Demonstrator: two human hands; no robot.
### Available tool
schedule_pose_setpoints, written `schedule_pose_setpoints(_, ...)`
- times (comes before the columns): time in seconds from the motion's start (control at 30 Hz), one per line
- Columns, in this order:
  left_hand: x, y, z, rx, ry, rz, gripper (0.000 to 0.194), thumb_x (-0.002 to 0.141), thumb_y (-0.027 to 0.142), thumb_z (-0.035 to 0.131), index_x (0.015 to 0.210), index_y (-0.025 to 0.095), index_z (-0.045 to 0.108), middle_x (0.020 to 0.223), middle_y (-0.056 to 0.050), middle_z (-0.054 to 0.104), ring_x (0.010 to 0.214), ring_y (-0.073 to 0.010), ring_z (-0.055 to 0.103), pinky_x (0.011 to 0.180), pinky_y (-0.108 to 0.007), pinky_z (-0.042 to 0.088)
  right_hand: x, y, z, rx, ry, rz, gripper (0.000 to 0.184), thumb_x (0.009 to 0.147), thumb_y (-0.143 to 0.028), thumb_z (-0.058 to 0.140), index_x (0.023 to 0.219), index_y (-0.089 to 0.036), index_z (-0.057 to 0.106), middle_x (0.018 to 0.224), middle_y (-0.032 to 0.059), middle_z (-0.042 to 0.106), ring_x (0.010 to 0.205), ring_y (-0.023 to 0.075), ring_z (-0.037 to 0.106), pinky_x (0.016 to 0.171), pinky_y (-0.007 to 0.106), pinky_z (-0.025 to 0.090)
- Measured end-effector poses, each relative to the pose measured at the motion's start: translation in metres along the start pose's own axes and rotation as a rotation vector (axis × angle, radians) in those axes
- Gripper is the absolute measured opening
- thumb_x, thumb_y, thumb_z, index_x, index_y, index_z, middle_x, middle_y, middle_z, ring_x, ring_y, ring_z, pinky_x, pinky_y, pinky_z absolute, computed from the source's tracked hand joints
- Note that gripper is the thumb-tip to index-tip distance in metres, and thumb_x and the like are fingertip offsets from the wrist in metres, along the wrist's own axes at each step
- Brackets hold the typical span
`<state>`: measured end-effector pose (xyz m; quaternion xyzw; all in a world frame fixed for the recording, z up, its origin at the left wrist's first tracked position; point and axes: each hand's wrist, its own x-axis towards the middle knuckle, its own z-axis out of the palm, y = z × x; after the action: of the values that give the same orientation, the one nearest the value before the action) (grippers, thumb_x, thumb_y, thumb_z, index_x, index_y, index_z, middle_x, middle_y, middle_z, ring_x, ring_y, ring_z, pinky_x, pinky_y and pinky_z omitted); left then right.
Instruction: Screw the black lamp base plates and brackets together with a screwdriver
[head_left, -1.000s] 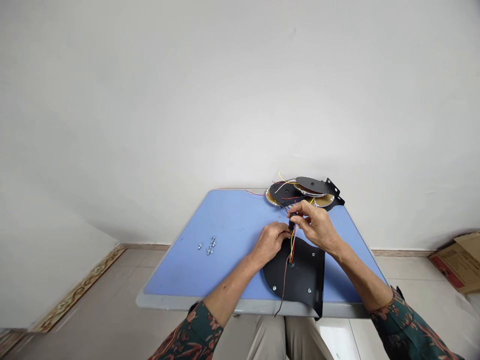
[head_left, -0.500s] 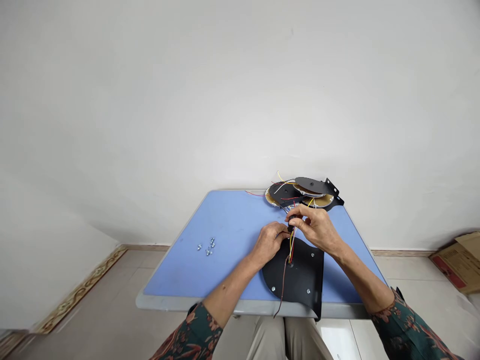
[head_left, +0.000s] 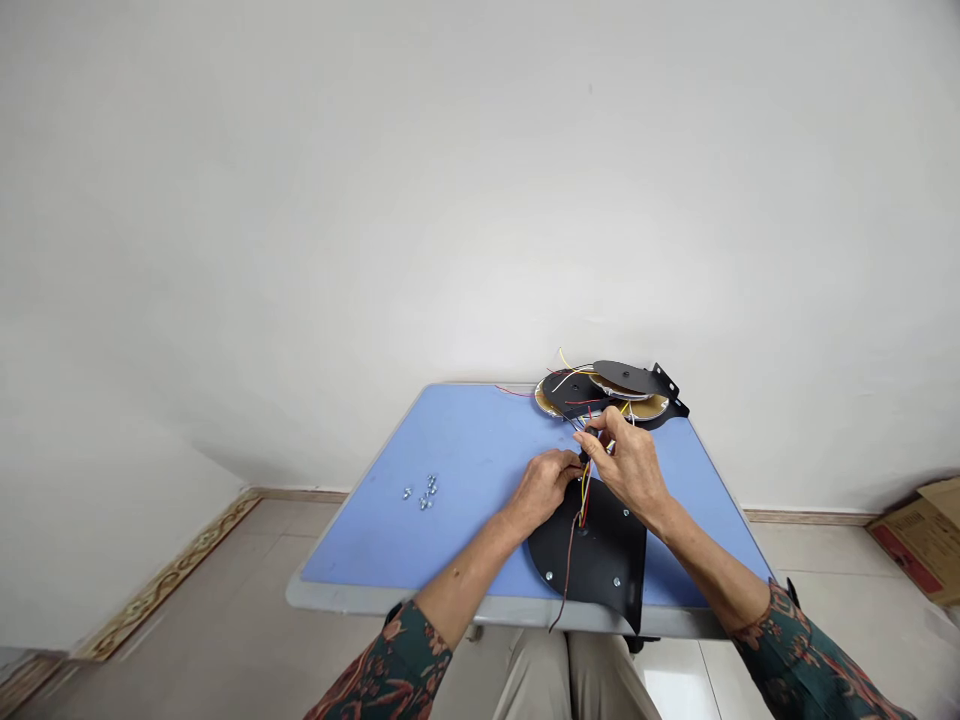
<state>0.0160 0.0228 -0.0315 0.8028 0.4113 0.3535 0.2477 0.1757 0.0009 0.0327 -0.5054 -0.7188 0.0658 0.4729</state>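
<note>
A bundle of red, yellow and dark wires [head_left: 583, 500] rises through a hole in a black metal plate [head_left: 600, 565], which lies on the near part of the table with its rounded side to the left. My right hand [head_left: 628, 465] pinches a small black connector [head_left: 587, 450] at the top of the wires. My left hand [head_left: 541, 486] is curled close beside it, its fingers on the wires. A thin brown wire trails from under the plate over the table's near edge.
Round lamp discs with gold backs and black plates [head_left: 604, 390] lie piled at the far end of the blue table [head_left: 465, 450], trailing wires. Several small screws [head_left: 424, 492] lie left of my hands. A cardboard box [head_left: 926, 540] sits on the floor at right.
My hands still hold the wires in about the same place, with slight finger movement at the connector. The whole view has shifted slightly as my head moved.
</note>
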Motion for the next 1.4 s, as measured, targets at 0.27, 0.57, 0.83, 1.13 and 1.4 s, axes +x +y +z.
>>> schedule_pose_setpoints(0.27,-0.002,0.001,0.002,-0.212,0.058,-0.052,0.025,0.097,0.024,0.048,0.102,0.020,0.072,0.090,-0.002,0.077,0.083,-0.0168,0.070,0.082,-0.027,0.052,-0.005,-0.004,0.001,0.503,0.152,0.291,0.033,0.087,-0.053,0.062,0.084,-0.021,0.054,0.076,0.0018,0.070,0.048,0.0117,0.057,0.050,0.025,0.044)
schedule_pose_setpoints(0.57,-0.019,0.012,-0.019,0.052,0.079,-0.334,0.023,0.093,0.018,0.052,0.106,0.019,0.071,0.094,-0.005,0.077,0.088,-0.0174,0.071,0.085,-0.027,0.051,-0.037,0.001,-0.119,0.802,0.150,0.637,0.033,0.082,-0.049,0.066,0.078,-0.020,0.052,0.056,-0.0071,0.048,0.048,0.0091,0.050,0.044,0.020,0.043)
schedule_pose_setpoints(0.83,-0.066,0.030,-0.023,0.104,0.124,-0.481,0.022,0.086,0.021,0.064,0.106,0.017,0.073,0.109,-0.012,0.075,0.109,-0.0253,0.067,0.100,-0.036,0.045,-0.080,0.000,-0.077,0.234,-0.627,1.021,0.034,0.087,-0.043,0.064,0.069,-0.017,0.052,0.048,-0.0059,0.043,0.035,0.0041,0.026,0.036,0.020,0.014)
schedule_pose_setpoints(1.13,-0.055,0.024,-0.049,-0.306,0.128,-0.653,0.017,0.088,0.028,0.065,0.091,0.012,0.069,0.069,-0.005,0.071,0.065,-0.0193,0.069,0.058,-0.027,0.054,-0.031,-0.027,-0.043,0.247,-0.634,0.915,0.039,0.085,-0.018,0.046,0.047,-0.019,0.041,0.039,-0.0031,0.036,0.033,0.0037,0.019,0.036,0.019,0.010)
schedule_pose_setpoints(1.4,-0.010,-0.034,-0.184,-0.500,0.355,-0.635,0.021,0.088,0.031,0.065,0.095,0.012,0.069,0.077,-0.004,0.070,0.067,-0.0132,0.065,0.066,-0.025,0.054,0.092,-0.076,0.047,0.361,-0.642,0.746,0.037,0.092,-0.016,0.046,0.055,-0.016,0.047,0.043,-0.0017,0.045,0.034,0.0026,0.022,0.033,0.017,0.012)
